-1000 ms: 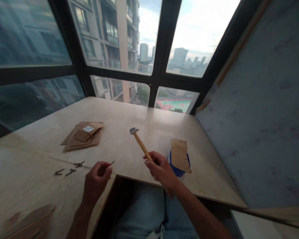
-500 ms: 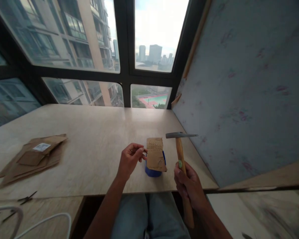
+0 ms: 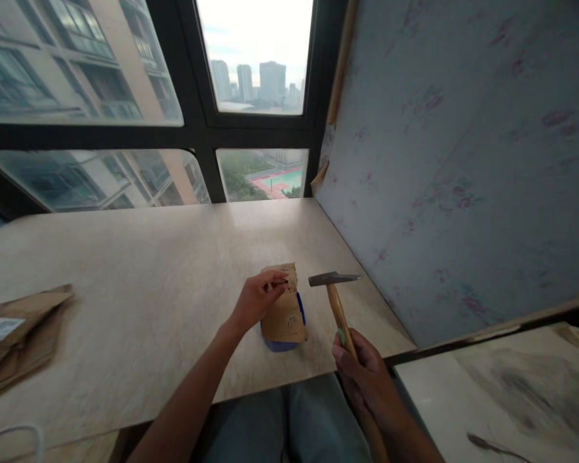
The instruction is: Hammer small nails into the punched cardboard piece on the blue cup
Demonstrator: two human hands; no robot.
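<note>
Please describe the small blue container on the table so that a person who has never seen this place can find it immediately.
Start at the pale wooden table under the windows and go to its near right corner, beside the grey wall panel. There, between the left hand and the hammer, sits the blue container, its top covered by a brown cardboard flap. Nothing else on the table is blue.

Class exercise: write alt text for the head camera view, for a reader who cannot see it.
A person's left hand touches the top of a brown paper packet standing on a pale wooden board, while the right hand grips a wooden-handled hammer upright beside it. City windows lie beyond.
</note>
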